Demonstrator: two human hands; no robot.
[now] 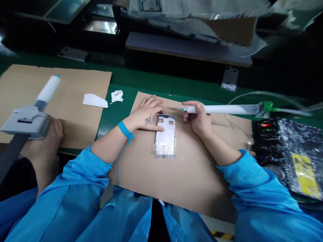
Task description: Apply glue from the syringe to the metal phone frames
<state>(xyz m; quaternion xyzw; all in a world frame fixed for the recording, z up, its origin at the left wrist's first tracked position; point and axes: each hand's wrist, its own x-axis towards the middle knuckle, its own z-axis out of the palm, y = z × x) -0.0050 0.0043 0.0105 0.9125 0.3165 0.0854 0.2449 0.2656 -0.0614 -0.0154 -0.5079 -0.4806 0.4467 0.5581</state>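
While your right hand [199,120] pinches the dispensing syringe [222,109] between thumb and fingers, your left hand [147,116] lies spread, pinning the metal phone frame [166,134] to the cardboard sheet [202,178]. Dispensing appears in hand; the next move calls for a steady tip, now clear of the frame.

phone frame [165,132] blurred below, sleeves [262,198] cut off

Green workbench [118,101] carries spare cardboard sheet [75,84] at L of view, w/ two white paper scraps [94,100] just off its R edge. At R: black ctrl box [264,141] w/ lit red + green LEDs, beside speckled dark bag [302,141] w/ yellow label [305,176].
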